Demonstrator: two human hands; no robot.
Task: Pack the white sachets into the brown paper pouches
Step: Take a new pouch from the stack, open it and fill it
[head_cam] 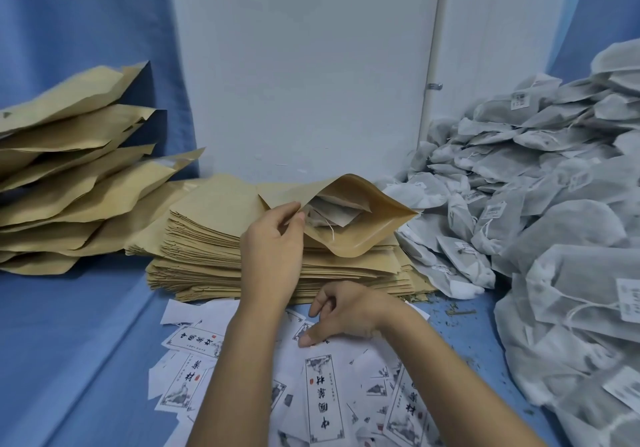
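The white sachets [561,231] heap right of the stacked brown paper pouches [207,235]; the left hand [273,249] pinches one open pouch [363,235] by its lip, sachets already inside. The right hand [346,311] curls over printed slips [322,394], and I cannot tell whether it grips one. Likely next, a slip goes in, which needs the mouth held wide.

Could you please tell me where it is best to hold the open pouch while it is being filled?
Pinch one lip of the pouch near the mouth's left corner, coming from the left, as the left hand does. The mouth gapes wide, and a left-side grip probably leaves its right side, next to the sachet pile, free for loading.
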